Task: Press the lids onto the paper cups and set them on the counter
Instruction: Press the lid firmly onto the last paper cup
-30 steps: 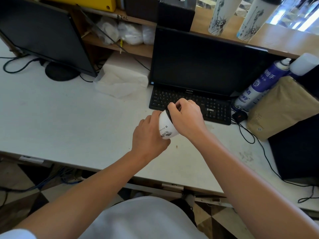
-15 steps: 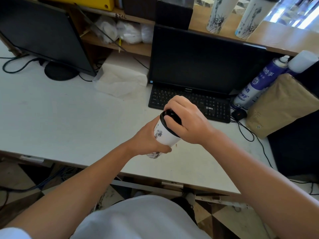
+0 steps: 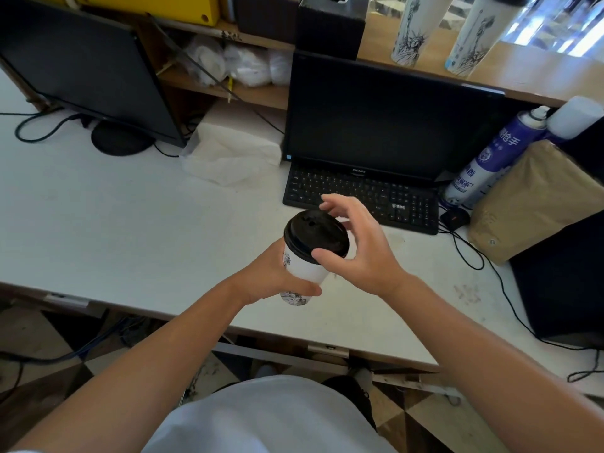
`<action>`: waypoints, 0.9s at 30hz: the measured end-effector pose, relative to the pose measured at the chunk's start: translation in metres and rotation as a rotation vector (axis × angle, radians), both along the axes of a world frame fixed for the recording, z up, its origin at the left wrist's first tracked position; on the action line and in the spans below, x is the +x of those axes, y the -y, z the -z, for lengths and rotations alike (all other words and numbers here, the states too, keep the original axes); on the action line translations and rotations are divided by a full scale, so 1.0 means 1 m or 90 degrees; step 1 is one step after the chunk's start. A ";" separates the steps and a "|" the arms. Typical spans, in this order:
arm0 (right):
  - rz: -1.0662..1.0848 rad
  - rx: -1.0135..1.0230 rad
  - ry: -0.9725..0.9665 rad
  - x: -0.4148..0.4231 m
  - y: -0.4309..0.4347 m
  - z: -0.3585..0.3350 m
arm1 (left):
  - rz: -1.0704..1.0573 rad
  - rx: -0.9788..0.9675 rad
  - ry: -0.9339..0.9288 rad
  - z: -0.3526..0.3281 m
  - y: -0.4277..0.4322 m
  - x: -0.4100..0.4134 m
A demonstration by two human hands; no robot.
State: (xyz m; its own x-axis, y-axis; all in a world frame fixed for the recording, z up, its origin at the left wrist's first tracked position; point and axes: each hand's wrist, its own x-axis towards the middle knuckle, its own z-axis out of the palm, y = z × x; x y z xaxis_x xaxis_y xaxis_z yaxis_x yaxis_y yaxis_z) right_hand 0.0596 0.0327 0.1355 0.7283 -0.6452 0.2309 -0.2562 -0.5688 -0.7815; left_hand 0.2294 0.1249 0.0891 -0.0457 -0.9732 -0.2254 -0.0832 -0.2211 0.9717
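At the far left, a dark monitor [image 3: 81, 70] is seen on the white bench [image 3: 98, 223], with its round base and black cables beside it. To the right of it, a crumpled white plastic bag [image 3: 232, 155] lies on the bench, below a wooden shelf [image 3: 228, 89] where more white bags are kept.

Near the middle, the left hand [image 3: 274, 276] is closed around the lower wall of a white paper cup [image 3: 302, 273], the thumb lying across its front. The cup is held a little tilted above the bench, near the front edge; whether its bottom touches the bench cannot be told. A black lid [image 3: 315, 235] is seated on the mouth of the cup. The right hand [image 3: 359, 246] is placed at the right side of the lid: the thumb touches the near rim and one fingertip touches the far rim, while the other fingers are spread and loosely curved, so the hand is not clamped on the lid.

Behind the hands, a black keyboard [image 3: 359, 194] and a second dark monitor [image 3: 385, 119] are seen. On the raised wooden counter [image 3: 523, 73] above, two tall white printed cups [image 3: 410, 27] are standing. At the right, a blue spray can [image 3: 490, 158] leans beside a brown paper bag [image 3: 536, 201].
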 end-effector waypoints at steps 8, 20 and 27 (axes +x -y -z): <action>0.133 0.225 0.070 -0.002 -0.027 0.016 | -0.071 -0.038 0.027 0.007 0.003 -0.012; 0.236 0.187 0.064 -0.005 -0.036 0.005 | -0.081 -0.052 0.051 0.008 0.008 -0.030; 0.331 0.149 0.064 0.013 -0.046 0.007 | -0.142 -0.069 0.131 0.005 0.015 -0.046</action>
State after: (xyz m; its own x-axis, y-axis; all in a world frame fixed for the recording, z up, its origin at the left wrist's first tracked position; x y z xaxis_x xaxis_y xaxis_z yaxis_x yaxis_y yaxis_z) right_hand 0.0722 0.0789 0.1281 0.2833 -0.9547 0.0911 -0.3740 -0.1975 -0.9062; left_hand 0.1835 0.1103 0.0845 0.2079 -0.9728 -0.1019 -0.2408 -0.1519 0.9586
